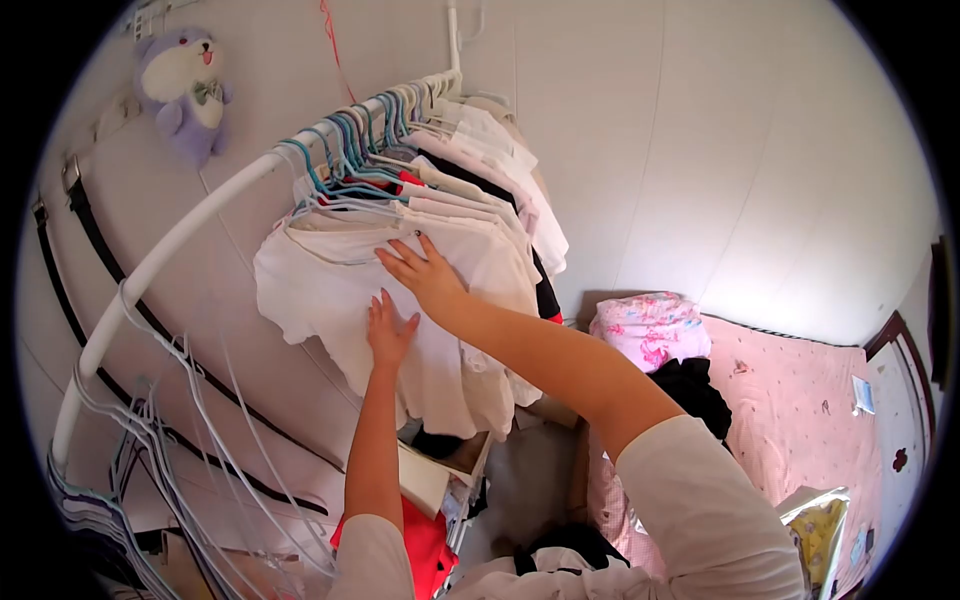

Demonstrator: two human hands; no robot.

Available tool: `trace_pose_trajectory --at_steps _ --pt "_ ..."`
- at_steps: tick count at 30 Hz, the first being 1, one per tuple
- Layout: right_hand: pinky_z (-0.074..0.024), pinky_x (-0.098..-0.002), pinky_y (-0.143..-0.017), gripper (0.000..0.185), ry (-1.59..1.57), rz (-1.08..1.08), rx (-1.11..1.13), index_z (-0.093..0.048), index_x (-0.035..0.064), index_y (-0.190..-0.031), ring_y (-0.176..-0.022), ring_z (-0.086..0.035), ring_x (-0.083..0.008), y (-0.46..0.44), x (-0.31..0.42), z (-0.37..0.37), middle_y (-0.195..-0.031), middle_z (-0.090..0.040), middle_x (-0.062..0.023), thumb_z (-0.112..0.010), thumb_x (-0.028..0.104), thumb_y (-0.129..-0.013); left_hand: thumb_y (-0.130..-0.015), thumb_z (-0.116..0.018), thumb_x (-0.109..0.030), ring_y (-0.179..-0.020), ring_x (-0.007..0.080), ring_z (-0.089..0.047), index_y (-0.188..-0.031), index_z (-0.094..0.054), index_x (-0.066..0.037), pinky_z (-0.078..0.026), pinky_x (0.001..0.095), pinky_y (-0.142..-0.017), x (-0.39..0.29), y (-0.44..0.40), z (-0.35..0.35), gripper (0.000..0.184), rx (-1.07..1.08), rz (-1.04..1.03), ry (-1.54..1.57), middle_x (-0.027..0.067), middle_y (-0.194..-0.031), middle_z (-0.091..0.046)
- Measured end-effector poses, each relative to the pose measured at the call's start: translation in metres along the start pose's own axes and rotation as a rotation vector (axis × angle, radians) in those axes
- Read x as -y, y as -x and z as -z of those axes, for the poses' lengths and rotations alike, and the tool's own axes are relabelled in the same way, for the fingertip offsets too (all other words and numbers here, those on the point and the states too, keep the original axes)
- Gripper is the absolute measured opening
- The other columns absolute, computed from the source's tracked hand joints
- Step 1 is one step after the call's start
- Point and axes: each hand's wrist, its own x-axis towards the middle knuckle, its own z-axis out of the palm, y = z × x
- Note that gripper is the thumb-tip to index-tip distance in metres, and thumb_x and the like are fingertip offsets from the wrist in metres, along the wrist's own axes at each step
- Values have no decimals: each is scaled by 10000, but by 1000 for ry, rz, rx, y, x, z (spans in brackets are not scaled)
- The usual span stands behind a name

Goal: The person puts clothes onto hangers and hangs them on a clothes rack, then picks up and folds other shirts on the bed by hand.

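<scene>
A white shirt (335, 275) hangs at the near end of a row of clothes, on a pale hanger (350, 207). My left hand (391, 335) touches its front with the fingers spread and pointing up. Higher and to the right, my right hand (428, 276) lies on the same shirt near the neckline, its fingers stretched out. Neither hand is closed round anything. Behind the shirt are several more garments in white, black and red, most of them partly hidden.
A curved white clothes rail (215, 205) carries the row, with spare hangers (150, 430) bunched low on the left. Black belts (95, 235) and a purple plush toy (190, 95) hang on the wall. To the right is a pink bed (780, 400) with folded floral bedding (655, 330).
</scene>
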Motion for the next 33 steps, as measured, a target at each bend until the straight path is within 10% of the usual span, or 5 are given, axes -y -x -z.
trace_pose_trajectory --at_steps 12,18,27,31,33 --pt "-126 -490 -1017 555 -96 -103 50 -331 116 -1297 -1287 -130 -216 -18 -3 -33 -1409 -136 -23 -469 214 -769 -726 -622 -324 -1184 442 -282 -1330 -231 -91 -265 441 -972 20 -8 -15 756 76 -50 107 279 -1306 -264" --pt "-202 -372 -1007 523 -170 -24 -309 -390 51 -1243 -1271 -210 -185 20 9 -38 -1373 -260 -35 -443 130 -729 -766 -576 -294 -1212 436 -229 -1315 -183 19 -225 435 -993 -8 69 -40 744 106 18 199 309 -1313 -206" --pt "-148 -389 -1034 459 -427 -19 22 -465 20 -1162 -1264 -223 -219 179 89 -63 -1334 -318 -70 -445 169 -728 -801 -531 -337 -1224 423 -210 -1313 -127 48 -201 414 -1007 -54 271 -69 758 487 186 276 313 -1311 -197" --pt "-168 -399 -1023 435 -452 -119 784 -470 15 -1148 -1222 -278 -275 289 143 -57 -1275 -370 -114 -452 206 -757 -797 -541 -332 -1224 400 -237 -1307 -149 53 -205 407 -1009 -79 364 -72 750 603 375 364 287 -1308 -243" --pt "-196 -404 -1006 374 -493 -279 770 -531 34 -1076 -1219 -286 -263 365 173 -47 -1253 -400 -120 -488 246 -771 -791 -550 -324 -1219 392 -256 -1301 -169 57 -210 402 -1009 -91 405 -69 742 645 431 434 278 -1303 -267"
